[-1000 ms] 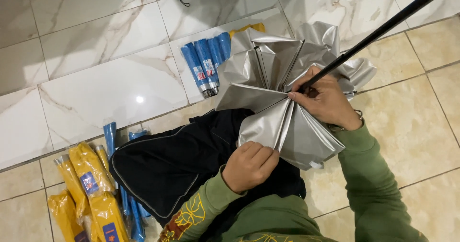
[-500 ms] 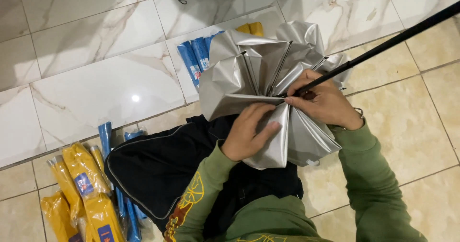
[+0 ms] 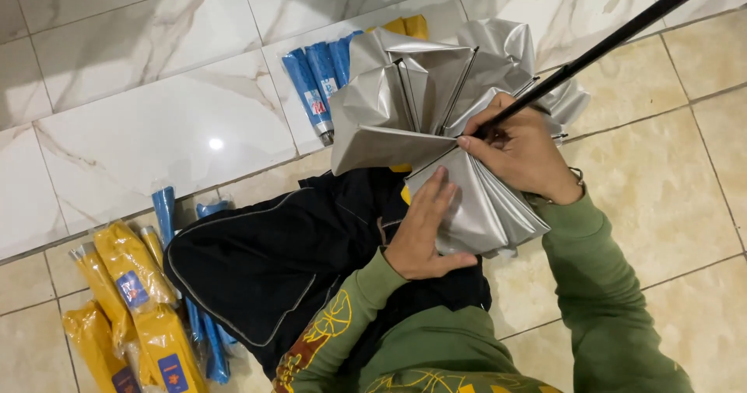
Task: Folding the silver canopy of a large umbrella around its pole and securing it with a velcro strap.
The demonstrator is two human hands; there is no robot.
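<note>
**Silver umbrella, part-folded, in both hands**

Umbrella canopy (image 3: 436,105) lies over a black bag (image 3: 288,261) on the lap. Right hand (image 3: 521,152): fingers closed on the black shaft (image 3: 615,39). Left hand (image 3: 424,226): fingers flat, pressing the folds, gripping nothing. Risk: thin ribs could pinch fingers or snag fabric. Around on the floor (image 3: 669,198): blue packs (image 3: 315,89), yellow packs (image 3: 128,300).

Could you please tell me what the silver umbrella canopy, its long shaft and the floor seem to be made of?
The silver canopy looks like thin coated fabric: it creases sharply and has a dull metallic sheen. The black shaft, gripped by the right hand, seems to be painted metal or plastic; I cannot tell which. The floor appears to be glossy marble-look tile, with veining, grout lines and a lamp reflection. The left hand presses the canopy.
</note>
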